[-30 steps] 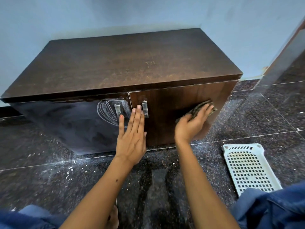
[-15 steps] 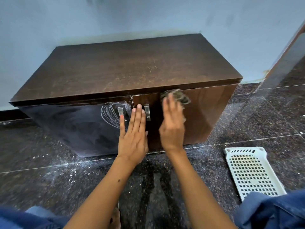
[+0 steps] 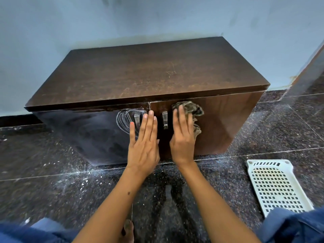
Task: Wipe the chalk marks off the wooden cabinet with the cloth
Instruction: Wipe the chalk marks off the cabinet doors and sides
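Against the upper edge of the right-hand door (image 3: pixel 224 123) of the wooden cabinet (image 3: pixel 149 72), my right hand (image 3: pixel 183 137) presses the crumpled cloth (image 3: pixel 192 111) flat, just right of that door's metal handle (image 3: pixel 164 119). The chalk marks (image 3: pixel 124 120), a nest of white loops, sit on the left-hand door (image 3: pixel 84 130) around its own handle (image 3: pixel 137 119), near that door's inner edge.

The risk I see is that I am rubbing the wrong panel: the cloth is well apart from the scribble, so more strokes on this door would leave the marks untouched. When I cross over, the cloth may snag on either handle and bunch up, and a cloth already loaded with dust could smear the loops into the grey haze that already clouds the left door rather than lift them. My left hand (image 3: pixel 144 141) lies partly over the lower loops, so it could smudge them or block the stroke. Pushing hard near the top edge might also swing a door.

My right fingers (image 3: pixel 180 118) are nearly straight and together, pinning the cloth to the wood, not gripping it; part of it hangs loose beside my palm. My left hand is flat, fingers straight and closed, braced across the seam between the two doors and holding nothing. Both forearms reach forward from low down.
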The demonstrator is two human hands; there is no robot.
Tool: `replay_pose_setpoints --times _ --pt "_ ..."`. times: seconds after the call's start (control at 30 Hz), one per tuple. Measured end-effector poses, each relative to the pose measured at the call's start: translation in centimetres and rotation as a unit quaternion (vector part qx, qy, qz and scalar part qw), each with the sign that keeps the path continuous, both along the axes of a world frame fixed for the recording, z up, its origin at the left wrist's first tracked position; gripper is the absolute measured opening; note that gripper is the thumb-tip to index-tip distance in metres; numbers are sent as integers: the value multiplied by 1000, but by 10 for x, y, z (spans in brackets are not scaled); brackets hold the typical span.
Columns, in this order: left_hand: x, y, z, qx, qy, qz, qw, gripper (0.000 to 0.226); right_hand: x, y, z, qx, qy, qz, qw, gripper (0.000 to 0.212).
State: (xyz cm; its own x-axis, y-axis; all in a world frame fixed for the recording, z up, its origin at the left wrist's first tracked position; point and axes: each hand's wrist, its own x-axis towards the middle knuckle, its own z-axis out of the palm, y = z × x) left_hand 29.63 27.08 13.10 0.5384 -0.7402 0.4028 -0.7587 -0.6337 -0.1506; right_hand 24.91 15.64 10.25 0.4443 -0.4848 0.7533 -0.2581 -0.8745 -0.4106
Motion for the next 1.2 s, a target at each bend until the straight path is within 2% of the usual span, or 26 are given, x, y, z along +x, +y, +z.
replay_pose_setpoints --times 0.1,0.23,0.33,0.43,0.47,0.5,0.53,0.57,0.6,0.63,0.67,0.7,0.73,0.77,0.8,0.87,0.9,0.93,1.0,1.03,1.1,1.2 --pt "3 6 -2 -10 -1 12 1000 62 -5 2 -21 -36 73 25 996 50" --pt "5 13 -7 -17 14 26 999 65 -15 8 -48 8 129 42 991 63" --pt "7 20 -10 -14 25 37 999 64 -17 20 -59 88 155 39 983 78" --pt "7 26 -11 -6 31 38 999 62 -21 35 -72 158 214 96 959 77" --pt "7 28 -11 -7 37 34 999 62 -23 41 -76 217 211 114 946 73" --pt "7 29 -11 -7 43 30 999 61 -23 48 -78 322 182 108 923 66" --pt "8 30 -10 -9 48 25 998 61 -21 56 -76 473 113 66 871 58" --pt "8 31 -9 -12 52 18 998 61 -18 63 -70 636 21 2 771 51" --pt "9 32 -8 -16 56 11 998 61 -14 68 -62 759 -82 -40 644 46" --pt "10 34 -8 -20 61 5 998 61 -11 72 -57 819 -153 -55 550 43" --pt "11 35 -7 -27 69 3 997 62 -7 74 -51 840 -181 -45 509 39" --pt "12 37 -6 -39 83 5 996 62 -3 76 -42 844 -191 -25 501 34" --pt "13 39 -6 -56 104 12 993 63 -1 78 -30 827 -196 0 526 31" --pt "13 41 -5 -80 130 21 988 65 1 79 -17 787 -202 18 583 31" --pt "14 42 -4 -106 153 26 982 67 2 79 -4 717 -195 33 669 34" --pt "14 43 -4 -151 179 16 972 68 -1 77 24 492 -181 64 849 39" --pt "14 43 -4 -168 182 2 969 68 -2 75 35 364 -194 83 907 39" --pt "13 43 -5 -188 186 -14 964 68 -2 74 42 254 -205 99 940 39" --pt "8 39 -7 -265 235 -39 934 69 5 67 51 120 -182 115 969 38" --pt "5 36 -6 -328 284 -39 900 70 11 64 51 88 -148 116 978 39" --pt "1 28 -2 -450 386 -16 805 73 21 60 49 56 -63 104 991 42" --pt "3 15 12 -548 508 31 664 77 27 59 28 10 25 85 996 42"
